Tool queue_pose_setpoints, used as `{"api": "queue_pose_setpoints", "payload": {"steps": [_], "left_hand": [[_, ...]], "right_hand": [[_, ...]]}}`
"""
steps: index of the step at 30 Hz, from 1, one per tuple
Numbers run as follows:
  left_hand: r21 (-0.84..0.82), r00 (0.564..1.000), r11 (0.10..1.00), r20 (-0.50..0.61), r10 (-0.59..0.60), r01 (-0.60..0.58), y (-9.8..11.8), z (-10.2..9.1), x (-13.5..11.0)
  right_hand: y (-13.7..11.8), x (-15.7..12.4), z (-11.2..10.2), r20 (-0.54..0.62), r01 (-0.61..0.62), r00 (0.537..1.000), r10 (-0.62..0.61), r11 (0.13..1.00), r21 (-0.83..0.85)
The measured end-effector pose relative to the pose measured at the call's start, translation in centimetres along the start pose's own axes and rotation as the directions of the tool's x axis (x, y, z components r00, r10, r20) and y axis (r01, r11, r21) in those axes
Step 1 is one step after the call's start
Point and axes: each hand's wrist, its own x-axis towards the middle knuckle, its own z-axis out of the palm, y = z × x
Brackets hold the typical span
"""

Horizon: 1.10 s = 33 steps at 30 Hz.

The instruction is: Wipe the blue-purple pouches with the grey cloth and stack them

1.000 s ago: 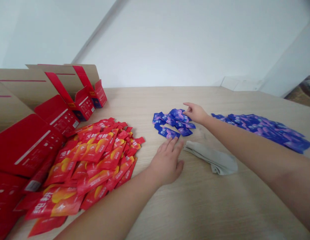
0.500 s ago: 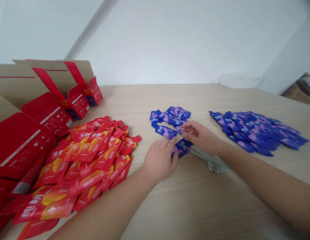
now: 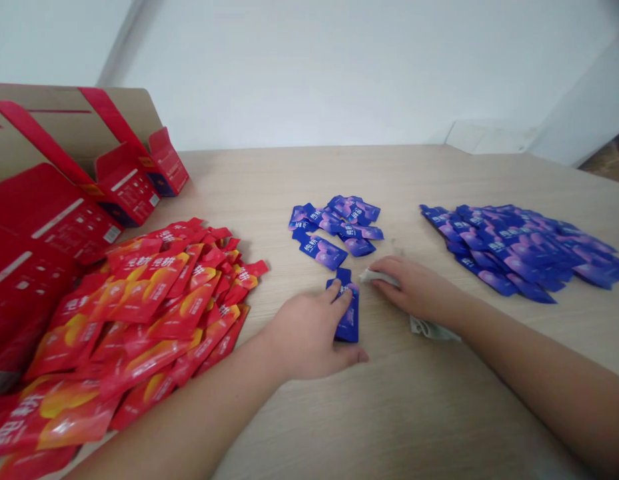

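Note:
My left hand (image 3: 313,333) lies with fingers spread over a single blue sachet (image 3: 347,313), pressing it to the table; the thumb rests apart on the wood. To its right, my right hand (image 3: 414,288) is closed round a pale grey cloth (image 3: 432,329), part of which is hidden under the palm and wrist. Just beyond both hands is a small loose group of blue and purple sachets (image 3: 323,251), overlapping one another.
A large heap of red and orange sachets (image 3: 154,300) spreads over the left side. Behind it stand open red cartons (image 3: 124,183) with raised flaps. Another heap of blue sachets (image 3: 519,250) lies at the right. A white box-like object (image 3: 489,137) sits by the wall.
The sachet under my left hand has turned upright and lies apart from the group. My right hand has left the sachets and now holds the cloth. The view has shifted slightly.

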Motion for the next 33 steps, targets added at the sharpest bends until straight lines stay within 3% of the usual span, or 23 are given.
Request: {"api": "queue_pose_setpoints", "payload": {"steps": [4,7,12,15,19,23,29,33], "left_hand": [[-0.020,0.996,0.998,-0.064,-0.063,0.062,-0.3,0.2,-0.1],[0.039,0.993,0.999,-0.112,-0.025,0.029,-0.9,0.7,-0.1],[-0.023,0.998,0.998,-0.044,-0.055,0.054,-1.2,1.2,0.2],[-0.057,0.996,0.996,-0.048,-0.072,0.069,-0.6,1.4,0.2],[-0.063,0.993,0.992,-0.047,-0.111,0.108,0.1,1.5,0.0],[-0.056,0.992,0.991,-0.029,-0.124,0.122,0.4,1.3,0.0],[-0.099,0.993,0.988,0.006,-0.116,0.116,0.7,0.9,-0.2],[-0.097,0.992,0.987,0.016,-0.123,0.124,0.8,0.6,-0.2]], "right_hand": [[-2.2,-0.8,-0.4,-0.101,0.013,0.995,-0.004,0.996,0.084],[-3.5,-1.6,-0.5,-0.083,0.099,0.993,-0.086,0.982,0.161],[-5.2,-2.0,0.4,-0.072,0.185,0.982,-0.173,0.957,0.224],[-6.5,-1.8,1.0,0.016,0.221,0.973,-0.230,0.949,0.225],[-7.6,-1.0,0.7,0.185,0.278,0.926,-0.329,0.926,0.253],[-7.9,-0.8,-0.1,0.250,0.237,0.919,-0.304,0.935,0.264],[-8.2,-0.4,0.2,0.299,0.178,0.930,-0.213,0.974,0.143],[-6.7,0.7,0.5,0.274,0.174,0.945,-0.178,0.984,0.038]]}}
